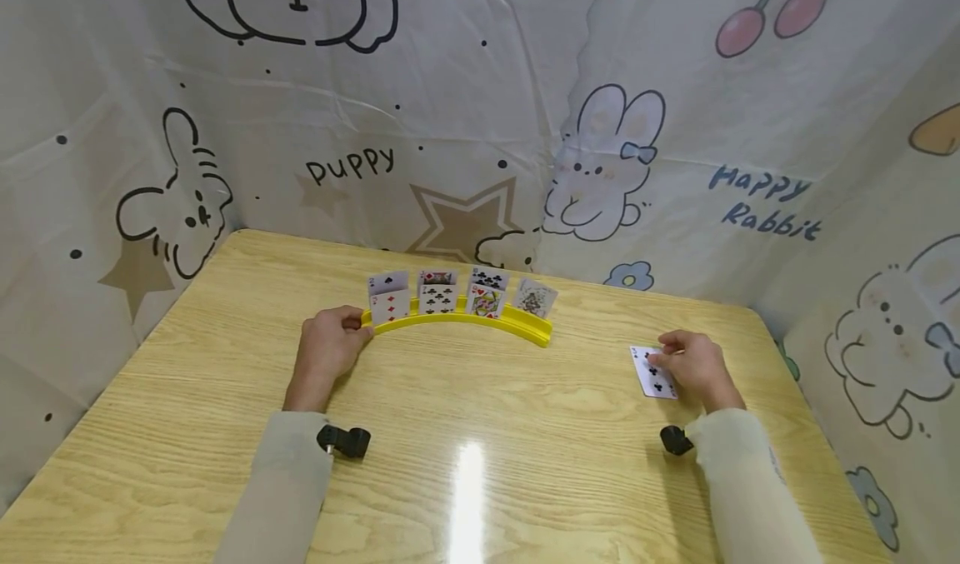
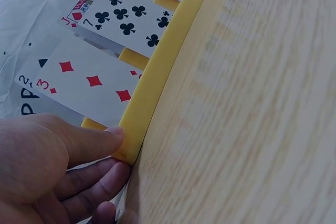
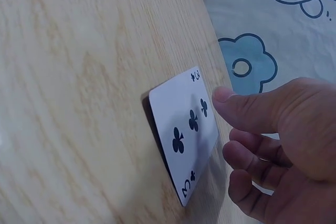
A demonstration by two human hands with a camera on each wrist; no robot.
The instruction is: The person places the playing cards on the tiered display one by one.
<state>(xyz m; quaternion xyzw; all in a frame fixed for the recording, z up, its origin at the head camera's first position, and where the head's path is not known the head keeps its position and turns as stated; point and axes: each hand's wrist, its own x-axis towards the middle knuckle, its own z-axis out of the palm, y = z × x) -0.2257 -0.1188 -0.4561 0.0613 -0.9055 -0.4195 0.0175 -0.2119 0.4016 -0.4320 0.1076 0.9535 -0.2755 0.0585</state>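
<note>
A curved yellow card holder (image 1: 450, 318) stands on the table with several playing cards upright in it. My left hand (image 1: 330, 343) pinches its left end between thumb and fingers. Nearest that hand is the three of diamonds (image 2: 93, 81), in front of a two of spades; beside it the seven of clubs (image 2: 126, 17) overlaps a jack of diamonds. Farther right stand a queen of hearts (image 1: 486, 301) before a black-suited card, and a joker-like card (image 1: 534, 297). By my right hand (image 1: 693, 364), a three of clubs (image 3: 186, 129) lies face up; thumb and loosely bent fingers hover at its edge.
The wooden table (image 1: 465, 414) reaches back to a patterned cloth (image 1: 450, 114), which also hangs at both sides. Small black cameras (image 1: 348, 441) are strapped at the wrists. A bright light reflection crosses the table's front.
</note>
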